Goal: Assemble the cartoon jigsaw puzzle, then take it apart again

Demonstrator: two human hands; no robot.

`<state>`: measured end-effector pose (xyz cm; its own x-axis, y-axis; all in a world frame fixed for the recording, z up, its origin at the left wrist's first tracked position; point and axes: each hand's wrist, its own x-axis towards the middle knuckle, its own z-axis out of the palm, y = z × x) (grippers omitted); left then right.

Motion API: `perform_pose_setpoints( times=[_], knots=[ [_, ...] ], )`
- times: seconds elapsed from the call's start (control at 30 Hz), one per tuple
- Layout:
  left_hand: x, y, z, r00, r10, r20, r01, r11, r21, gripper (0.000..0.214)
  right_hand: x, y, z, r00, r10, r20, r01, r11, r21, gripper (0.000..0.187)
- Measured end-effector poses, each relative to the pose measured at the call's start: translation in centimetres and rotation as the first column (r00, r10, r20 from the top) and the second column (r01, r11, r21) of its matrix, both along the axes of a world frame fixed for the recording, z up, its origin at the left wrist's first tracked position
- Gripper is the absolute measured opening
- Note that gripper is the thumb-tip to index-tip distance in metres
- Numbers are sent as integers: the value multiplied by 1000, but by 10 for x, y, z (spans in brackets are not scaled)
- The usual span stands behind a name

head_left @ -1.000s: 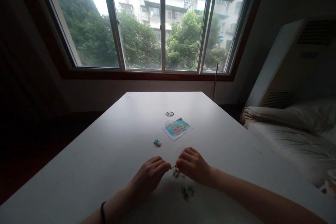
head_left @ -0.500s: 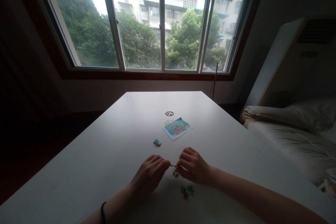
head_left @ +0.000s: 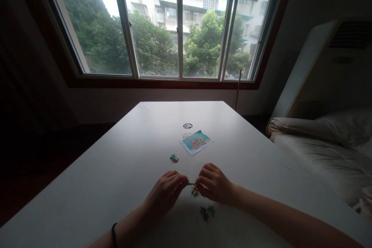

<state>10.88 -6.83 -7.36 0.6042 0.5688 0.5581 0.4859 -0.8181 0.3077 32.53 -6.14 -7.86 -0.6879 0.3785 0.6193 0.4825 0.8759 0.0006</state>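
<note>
My left hand (head_left: 168, 190) and my right hand (head_left: 214, 183) face each other low over the table, fingers pinched. Between their fingertips they hold a thin green-edged puzzle piece (head_left: 191, 184), seen nearly edge-on; whether it is one piece or two joined I cannot tell. Pale puzzle pieces (head_left: 194, 191) lie just under my right fingertips, partly covered by the hand. Closer to me sits a small pile of green and red puzzle pieces (head_left: 207, 212). A joined green-and-beige bit of puzzle (head_left: 174, 157) rests beyond my left hand.
A colourful cartoon picture sheet (head_left: 196, 142) lies on the white table (head_left: 116, 170), beyond my hands. Past it is a round black-and-white disc (head_left: 187, 126). A clear scrap (head_left: 147, 105) sits at the far left corner. A light-covered sofa or bed (head_left: 314, 155) stands to the right.
The held piece has turned slightly between my fingertips, so its green side shows more. Both hands stay almost in the same place.
</note>
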Motion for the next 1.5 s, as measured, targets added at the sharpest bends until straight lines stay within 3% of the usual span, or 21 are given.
perform_pose_setpoints(
  times=[0.27,0.57,0.93,1.27,1.5],
  knots=[
    [-1,0,-3,999,-40,32,43,995,-85,14,0,1,4,1000,9,-13,-9,999,-45,10],
    [-2,-1,-3,987,-119,-106,124,991,41,16,0,6,0,997,65,35,-64,998,-25,9],
    [-1,-2,0,988,-120,-97,132,982,134,12,0,-1,9,988,123,98,-105,980,-167,37],
    [-2,-1,-3,992,-82,-100,97,984,149,13,1,3,3,994,113,4,-110,980,-167,9],
    [-2,-2,-2,990,-75,-120,94,983,157,12,1,1,5,991,131,5,-127,971,-204,11]
  ],
)
